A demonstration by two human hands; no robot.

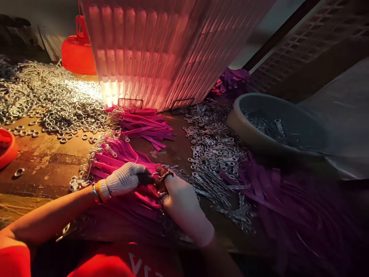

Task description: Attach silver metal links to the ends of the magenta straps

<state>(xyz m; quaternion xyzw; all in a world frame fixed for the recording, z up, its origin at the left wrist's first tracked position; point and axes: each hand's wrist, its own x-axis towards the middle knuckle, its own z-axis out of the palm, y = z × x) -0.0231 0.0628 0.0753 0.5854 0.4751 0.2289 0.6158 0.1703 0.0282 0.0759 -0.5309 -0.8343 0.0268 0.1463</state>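
Note:
My left hand [125, 180] wears a white dotted glove with dark fingertips. My right hand [180, 200] has dark coverings over its fingers and a brown band around one of them. The two hands meet at the fingertips, both closed in a pinch; what they grip is hidden between the fingers. Under and behind them lies a pile of magenta straps [115, 159], many with metal rings at their left ends. To the right of my right hand spreads a heap of silver metal hooks [213, 161].
A heap of metal rings [66, 104] lies at the back left under a red lamp [78, 54]. A corrugated panel [138, 57] stands behind more magenta straps [144, 127]. At the right are a grey basin [245, 119] of metal parts and loose purple straps [273, 192]. An orange bowl [13, 148] sits far left.

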